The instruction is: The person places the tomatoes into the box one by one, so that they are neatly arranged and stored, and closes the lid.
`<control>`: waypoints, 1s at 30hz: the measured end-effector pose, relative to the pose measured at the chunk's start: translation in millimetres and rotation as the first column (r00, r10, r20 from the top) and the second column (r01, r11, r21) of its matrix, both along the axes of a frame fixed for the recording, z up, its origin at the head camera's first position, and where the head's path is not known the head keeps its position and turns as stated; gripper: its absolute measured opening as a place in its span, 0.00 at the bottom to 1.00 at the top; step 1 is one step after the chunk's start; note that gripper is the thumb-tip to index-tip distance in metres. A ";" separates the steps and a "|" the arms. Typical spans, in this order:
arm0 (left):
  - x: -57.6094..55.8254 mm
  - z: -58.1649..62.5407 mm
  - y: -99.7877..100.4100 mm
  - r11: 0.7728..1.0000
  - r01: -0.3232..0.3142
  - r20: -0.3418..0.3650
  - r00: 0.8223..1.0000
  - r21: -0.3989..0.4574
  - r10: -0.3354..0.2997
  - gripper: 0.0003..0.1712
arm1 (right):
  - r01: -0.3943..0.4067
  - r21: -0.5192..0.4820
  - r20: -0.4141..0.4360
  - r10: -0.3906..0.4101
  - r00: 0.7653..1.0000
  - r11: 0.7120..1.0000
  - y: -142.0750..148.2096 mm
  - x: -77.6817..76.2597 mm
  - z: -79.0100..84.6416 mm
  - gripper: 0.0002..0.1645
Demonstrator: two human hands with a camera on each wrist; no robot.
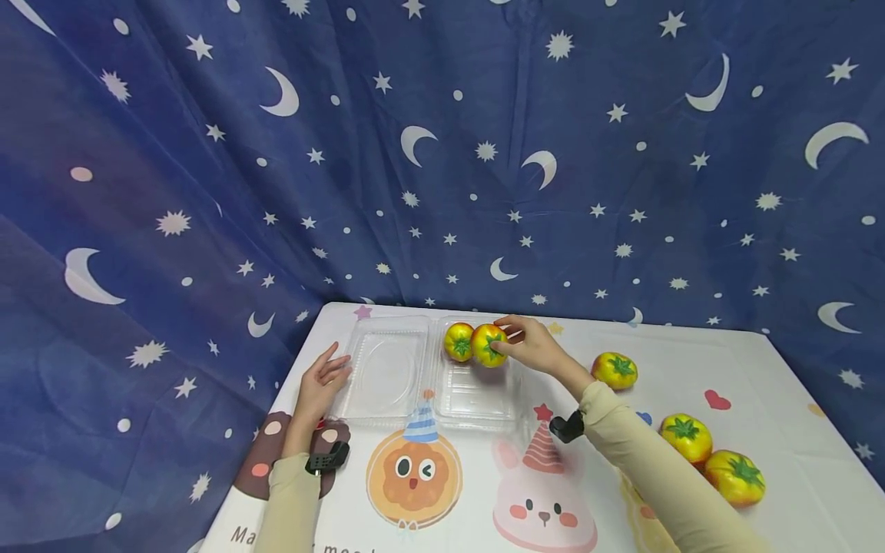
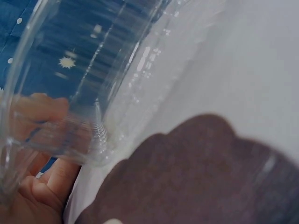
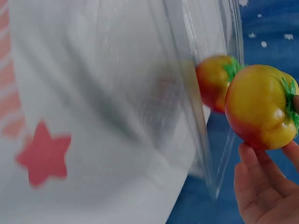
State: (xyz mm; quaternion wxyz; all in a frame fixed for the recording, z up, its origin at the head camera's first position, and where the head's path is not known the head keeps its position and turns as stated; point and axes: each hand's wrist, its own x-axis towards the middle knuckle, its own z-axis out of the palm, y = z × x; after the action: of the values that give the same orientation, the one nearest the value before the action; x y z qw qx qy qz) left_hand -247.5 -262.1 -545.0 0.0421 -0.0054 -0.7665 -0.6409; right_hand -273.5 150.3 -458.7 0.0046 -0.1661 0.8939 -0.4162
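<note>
1 yellow-red fruit (image 1: 489, 347) is pinched in the right hand (image 1: 535, 343), thumb at the green leaf cap, fingertips on the far side. Position: over the right half (image 1: 477, 395) of an opened clear plastic container (image 1: 432, 369), next to a seated fruit (image 1: 458, 342); floor contact cannot be confirmed. Recommended: lower it level, clear of rim and neighbour, releasing only once stable; the thin plastic would probably shift if knocked. The left hand (image 1: 321, 382) grasps nothing, fingers loosely extended at the outer edge of the left half (image 1: 387, 369); contact not determinable. Right of the container lie a loose fruit (image 1: 614, 371), a nearer fruit (image 1: 686, 439) and a nearest fruit (image 1: 735, 478), the last 2 side by side. Surface: white cloth (image 1: 664, 349), cartoon-printed, lightly creased. Room: dark blue curtain (image 1: 442, 207) patterned with moons and stars behind.
</note>
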 end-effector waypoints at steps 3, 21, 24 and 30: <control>-0.5 -1.0 0.5 1.000 -0.007 -0.009 1.000 -0.003 0.007 0.38 | -0.025 -0.016 0.012 0.025 1.000 1.000 -11.5 0.6 -3.2 0.26; 6.6 11.0 5.2 1.000 -0.005 -0.010 1.000 -0.013 0.005 0.38 | -0.123 -0.049 0.010 0.124 0.992 0.991 -43.8 11.0 -28.1 0.23; 4.0 6.4 3.5 1.000 -0.002 -0.016 1.000 0.001 0.002 0.38 | -0.121 -0.021 0.014 0.121 0.993 0.992 -48.0 10.8 -30.3 0.24; -6.7 -13.5 -2.9 1.000 -0.009 -0.012 1.000 0.014 0.010 0.39 | -0.080 0.014 0.031 0.080 0.996 0.997 -53.7 10.9 -34.1 0.25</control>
State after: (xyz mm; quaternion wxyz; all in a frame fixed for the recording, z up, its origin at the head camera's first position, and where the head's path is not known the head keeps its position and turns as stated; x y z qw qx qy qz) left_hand -254.2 -265.1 -558.5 0.0497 -0.0052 -0.7616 -0.6461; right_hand -262.6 96.5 -492.8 0.0359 -0.1954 0.8895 -0.4114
